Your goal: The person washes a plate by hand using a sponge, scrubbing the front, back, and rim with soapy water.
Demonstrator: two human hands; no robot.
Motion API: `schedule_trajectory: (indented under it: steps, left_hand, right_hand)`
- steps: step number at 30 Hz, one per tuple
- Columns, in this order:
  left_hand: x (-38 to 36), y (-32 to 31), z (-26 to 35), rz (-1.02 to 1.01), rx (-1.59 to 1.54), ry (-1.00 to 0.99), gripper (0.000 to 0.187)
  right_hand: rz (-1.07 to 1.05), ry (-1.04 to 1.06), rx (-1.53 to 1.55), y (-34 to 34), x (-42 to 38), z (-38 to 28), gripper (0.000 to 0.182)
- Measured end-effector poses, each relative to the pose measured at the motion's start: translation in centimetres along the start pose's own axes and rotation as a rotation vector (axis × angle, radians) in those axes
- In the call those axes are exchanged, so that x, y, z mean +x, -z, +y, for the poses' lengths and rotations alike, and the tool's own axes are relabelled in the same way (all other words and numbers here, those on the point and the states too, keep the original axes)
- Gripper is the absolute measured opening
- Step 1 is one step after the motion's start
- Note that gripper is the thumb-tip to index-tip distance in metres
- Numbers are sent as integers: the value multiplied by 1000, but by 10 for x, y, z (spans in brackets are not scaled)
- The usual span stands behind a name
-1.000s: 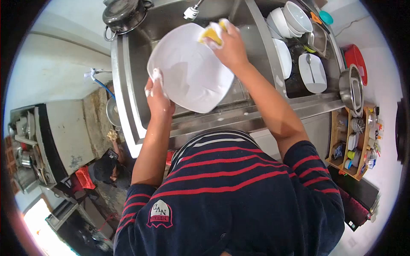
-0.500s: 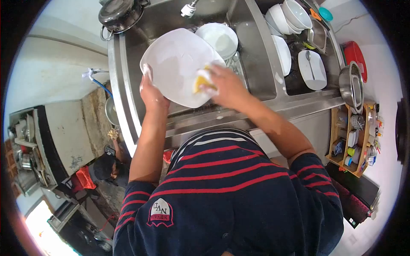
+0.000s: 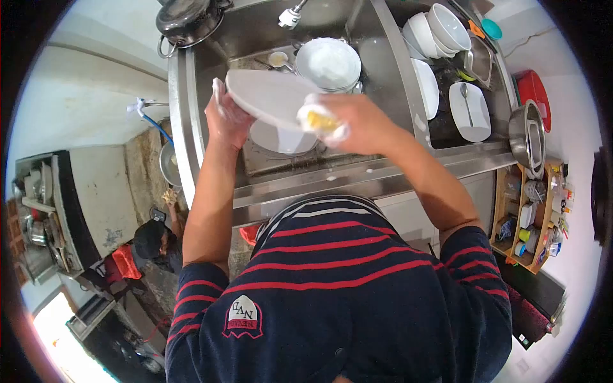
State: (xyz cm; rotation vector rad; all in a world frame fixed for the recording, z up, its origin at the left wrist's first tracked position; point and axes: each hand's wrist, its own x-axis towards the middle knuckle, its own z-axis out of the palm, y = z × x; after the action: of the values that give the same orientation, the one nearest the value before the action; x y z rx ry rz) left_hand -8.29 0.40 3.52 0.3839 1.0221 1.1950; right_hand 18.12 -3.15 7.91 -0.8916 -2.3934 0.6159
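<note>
A white plate [image 3: 271, 92] is tilted steeply above the left sink basin. My left hand [image 3: 228, 118], with suds on its fingers, grips the plate's left edge. On the right, my right hand [image 3: 357, 124] holds a soapy yellow sponge [image 3: 321, 120] against the plate's right edge. Beneath the held plate, another white plate [image 3: 283, 139] lies in the basin. A stack of white dishes [image 3: 328, 62] with foam on top stands farther back. To its left is a small ladle or cup [image 3: 278, 59].
A dark pot [image 3: 189, 22] sits at the back left corner. The faucet [image 3: 290, 17] hangs over the basin. In the right basin are white bowls [image 3: 440, 32] and a plate with a spoon [image 3: 470, 112]. Another person [image 3: 156, 239] is at lower left, near a metal bowl [image 3: 169, 165].
The held plate has tipped from facing me to nearly edge-on, uncovering the plate beneath it. My right hand with the sponge has moved slightly right and down, to the plate's edge.
</note>
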Motion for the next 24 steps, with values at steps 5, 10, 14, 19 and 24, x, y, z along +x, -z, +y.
schedule_trajectory:
  steps: [5,10,14,19,24]
  left_hand:
    - [4,14,-50,41,158,-113,59]
    - [-21,24,-33,-291,-173,-48,37]
    - [-39,4,-22,-244,75,-86,31]
    - [-51,-5,-18,-337,260,-183,28]
    - [-55,-9,-11,-363,582,-218,23]
  right_hand:
    - [-3,-436,744,30,3,32,39]
    - [309,-707,1247,33,-2,55,39]
    - [646,-792,414,3,15,73,35]
    - [774,-638,52,-12,45,79,40]
    - [699,-287,-320,-11,75,60,47]
